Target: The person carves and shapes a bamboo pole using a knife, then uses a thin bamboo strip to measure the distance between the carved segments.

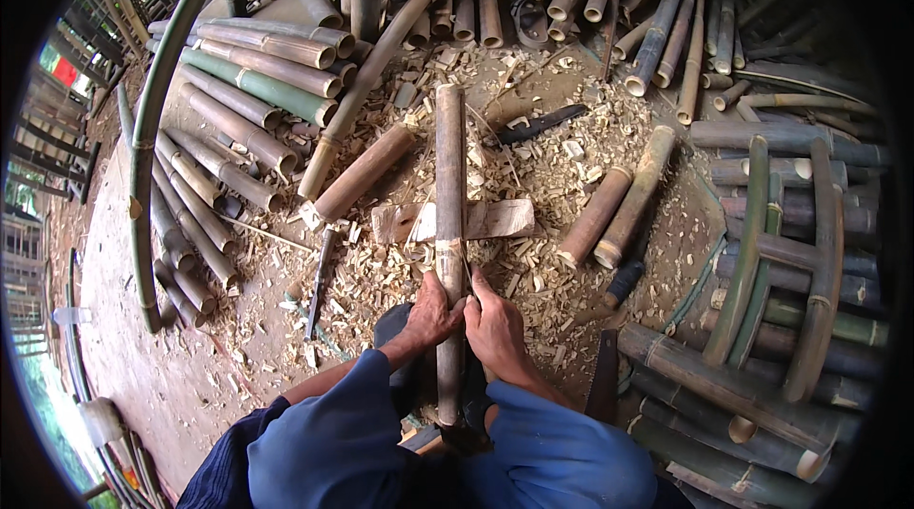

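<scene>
While the left hand point(430, 316) grasps the bamboo pole point(449, 166), the right hand point(496, 326) bears against its right side; that grip is partly hidden, and whether it encloses anything cannot be told. The pole points away from the person, midway across the view, passing over a wooden block point(500, 219). It is judged stiff, fairly light, smooth enough to slip and liable to split lengthwise; mid-length is the sound hold. Cut ends may be sharp. Bamboo pieces point(636, 197) limit the right; wider room lies left, toward the floor point(129, 266).
</scene>
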`<state>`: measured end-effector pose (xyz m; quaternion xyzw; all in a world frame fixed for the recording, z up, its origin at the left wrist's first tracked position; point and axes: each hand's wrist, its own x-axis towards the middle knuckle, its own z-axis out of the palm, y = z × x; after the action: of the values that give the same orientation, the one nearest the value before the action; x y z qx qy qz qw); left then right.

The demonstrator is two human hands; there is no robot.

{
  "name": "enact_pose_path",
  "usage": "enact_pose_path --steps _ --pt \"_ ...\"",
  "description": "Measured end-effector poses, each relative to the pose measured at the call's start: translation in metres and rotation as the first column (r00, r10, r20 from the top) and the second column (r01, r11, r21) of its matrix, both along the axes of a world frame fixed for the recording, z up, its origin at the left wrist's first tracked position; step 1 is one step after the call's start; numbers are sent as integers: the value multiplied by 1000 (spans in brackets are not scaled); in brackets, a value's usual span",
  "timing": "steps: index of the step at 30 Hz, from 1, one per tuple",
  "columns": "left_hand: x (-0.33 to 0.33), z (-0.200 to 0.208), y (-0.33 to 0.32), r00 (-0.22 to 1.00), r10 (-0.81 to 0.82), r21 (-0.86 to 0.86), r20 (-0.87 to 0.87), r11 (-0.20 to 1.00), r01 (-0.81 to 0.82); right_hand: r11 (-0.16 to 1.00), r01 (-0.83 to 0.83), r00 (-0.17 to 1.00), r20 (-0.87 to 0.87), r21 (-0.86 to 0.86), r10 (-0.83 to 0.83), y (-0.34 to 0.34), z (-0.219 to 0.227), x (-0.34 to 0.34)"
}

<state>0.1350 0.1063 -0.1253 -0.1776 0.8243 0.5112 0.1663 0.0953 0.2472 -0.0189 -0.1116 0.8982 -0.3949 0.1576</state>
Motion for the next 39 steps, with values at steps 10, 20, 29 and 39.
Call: enact_pose_path --steps 10,20,29,39 --pt "-3 -3 3 999 22 -43 -40 999 -24 998 -1 1000 -4 -67 1 8 -3 -5" --pt "-3 -1 -7 997 -33 -21 -71 999 31 993 104 988 -110 -48 -109 -32 -15 -65" --pt "-8 18 -5 999 -40 71 37 997 37 997 67 994 -93 33 -63 -20 -9 -47" --pt "-2 10 -7 997 -54 31 -47 998 56 994 101 991 -83 -28 -103 -43 -9 -85"
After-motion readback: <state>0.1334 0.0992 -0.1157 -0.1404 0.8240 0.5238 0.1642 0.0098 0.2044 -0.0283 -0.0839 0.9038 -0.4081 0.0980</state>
